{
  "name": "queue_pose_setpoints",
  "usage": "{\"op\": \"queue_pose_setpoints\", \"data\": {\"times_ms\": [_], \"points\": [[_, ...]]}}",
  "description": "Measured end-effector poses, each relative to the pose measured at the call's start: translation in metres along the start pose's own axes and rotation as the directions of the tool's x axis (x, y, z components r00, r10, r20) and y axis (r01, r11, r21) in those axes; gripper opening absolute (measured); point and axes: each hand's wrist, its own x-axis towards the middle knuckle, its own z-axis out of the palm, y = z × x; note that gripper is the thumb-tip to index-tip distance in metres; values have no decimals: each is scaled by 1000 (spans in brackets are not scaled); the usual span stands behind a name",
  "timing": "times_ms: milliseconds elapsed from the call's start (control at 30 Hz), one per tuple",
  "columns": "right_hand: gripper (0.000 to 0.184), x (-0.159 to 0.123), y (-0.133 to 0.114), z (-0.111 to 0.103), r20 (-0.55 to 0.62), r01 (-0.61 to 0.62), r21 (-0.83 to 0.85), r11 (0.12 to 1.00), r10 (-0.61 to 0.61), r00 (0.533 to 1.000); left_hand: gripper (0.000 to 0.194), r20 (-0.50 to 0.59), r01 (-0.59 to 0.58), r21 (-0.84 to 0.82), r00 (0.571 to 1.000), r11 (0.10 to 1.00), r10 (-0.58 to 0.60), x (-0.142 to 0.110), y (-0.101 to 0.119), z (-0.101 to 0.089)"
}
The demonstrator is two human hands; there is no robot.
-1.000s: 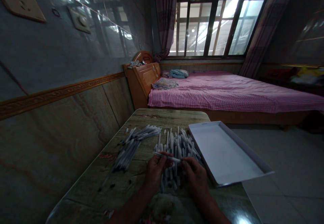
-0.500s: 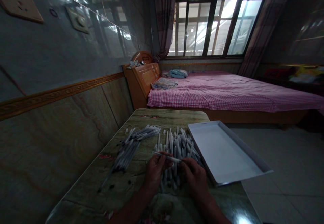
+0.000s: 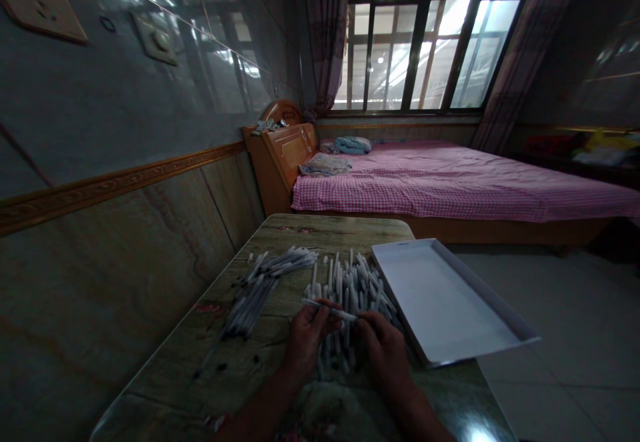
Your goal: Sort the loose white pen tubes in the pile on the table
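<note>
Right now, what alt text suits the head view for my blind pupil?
Left hand and right hand hold a pen-like stick above a pile of others on a table; another pile lies left, a white tray right.

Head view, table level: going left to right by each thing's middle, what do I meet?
Left pile of slim pen-like sticks → left hand → right hand → shallow white tray.
</note>
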Motion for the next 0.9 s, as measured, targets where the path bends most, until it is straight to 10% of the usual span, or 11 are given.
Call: {"op": "queue_pose_setpoints", "data": {"times_ms": [900], "points": [[25, 0, -2, -1, -8, -10, 24, 1000, 10, 1000, 46, -1, -9, -17, 1000, 1000, 9, 0, -2, -1]]}}
